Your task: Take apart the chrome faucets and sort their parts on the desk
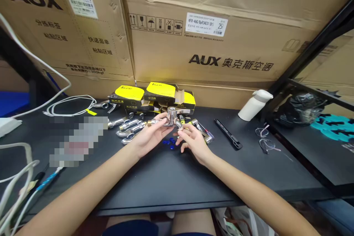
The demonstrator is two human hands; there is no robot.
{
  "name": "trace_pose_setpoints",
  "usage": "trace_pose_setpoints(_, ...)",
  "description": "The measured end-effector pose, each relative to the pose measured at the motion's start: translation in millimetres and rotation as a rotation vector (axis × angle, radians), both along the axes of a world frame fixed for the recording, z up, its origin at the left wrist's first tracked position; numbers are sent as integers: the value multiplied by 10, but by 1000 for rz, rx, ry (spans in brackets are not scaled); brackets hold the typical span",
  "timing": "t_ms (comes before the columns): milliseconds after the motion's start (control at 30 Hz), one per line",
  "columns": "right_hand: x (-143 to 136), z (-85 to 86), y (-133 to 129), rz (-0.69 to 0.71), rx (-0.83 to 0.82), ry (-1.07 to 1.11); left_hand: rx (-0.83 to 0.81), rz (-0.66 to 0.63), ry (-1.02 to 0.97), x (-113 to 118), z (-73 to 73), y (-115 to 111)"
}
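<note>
A chrome faucet (172, 117) with a lever handle is held up over the middle of the table. My left hand (151, 136) is closed around its body, and the brass-coloured threaded inlet sticks out to the left. With thumb and fingers, my right hand (196, 142) pinches the end of the downturned spout. Several small blue caps (169, 141) lie on the table just below the hands. To the left, several chrome faucet bodies (131, 125) lie side by side. Partly hidden behind my right hand are more lever handles (208, 139) and a screwdriver (206, 131).
Yellow and black boxes (160, 92) are stacked at the back against large cardboard cartons (235, 48). A black utility knife (228, 134) and a tilted white bottle (254, 105) lie to the right. White cables (16, 177) run along the left of the black table (166, 184).
</note>
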State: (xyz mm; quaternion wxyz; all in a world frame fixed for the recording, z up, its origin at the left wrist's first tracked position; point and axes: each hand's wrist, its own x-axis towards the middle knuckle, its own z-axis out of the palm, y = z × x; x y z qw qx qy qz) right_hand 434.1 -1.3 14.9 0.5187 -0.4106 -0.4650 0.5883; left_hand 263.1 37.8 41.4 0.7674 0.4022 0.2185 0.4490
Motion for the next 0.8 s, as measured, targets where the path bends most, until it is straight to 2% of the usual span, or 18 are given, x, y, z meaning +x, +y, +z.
trace_pose_setpoints(67,10,11,-1,30,3,51,3,-34,11,-30,11,5)
trace_pose_setpoints(200,51,39,12,-3,-32,181,21,-65,111,-99,43,24)
trace_pose_setpoints(367,103,14,55,40,-131,262,196,16,338,-67,27,10)
trace_pose_setpoints(533,102,-8,69,39,-227,383,279,42,377,-24,-8,-8)
trace_pose_setpoints(633,83,8,46,-23,-112,298,267,35,376,-16,0,-31)
trace_pose_setpoints(800,71,43,-3,-269,250,14,250,26,364,-2,32,-81)
